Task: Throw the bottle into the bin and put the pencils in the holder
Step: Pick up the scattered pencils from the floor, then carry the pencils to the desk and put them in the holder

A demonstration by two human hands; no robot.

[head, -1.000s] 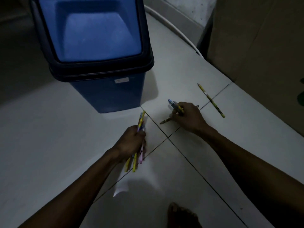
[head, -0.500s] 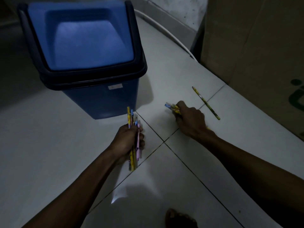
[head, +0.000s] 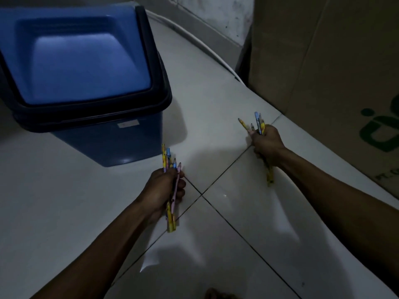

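Note:
My left hand (head: 163, 188) is closed around a bunch of several coloured pencils (head: 170, 186), held upright just right of the bin's base. My right hand (head: 266, 143) grips a second bunch of pencils (head: 258, 125), tips pointing up and away, with their ends sticking out below the fist. The blue bin (head: 86, 83) with a dark rim and blue swing lid stands on the floor at the upper left. No bottle and no holder are in view.
A white tiled floor (head: 216, 93) with dark grout lines lies under both hands. A large cardboard box (head: 334, 72) stands at the right. A grey wall base runs along the back. A bare foot (head: 218, 294) shows at the bottom edge.
The right hand has picked the last loose pencil off the floor and lifted to the right. My left hand has turned its bunch more upright.

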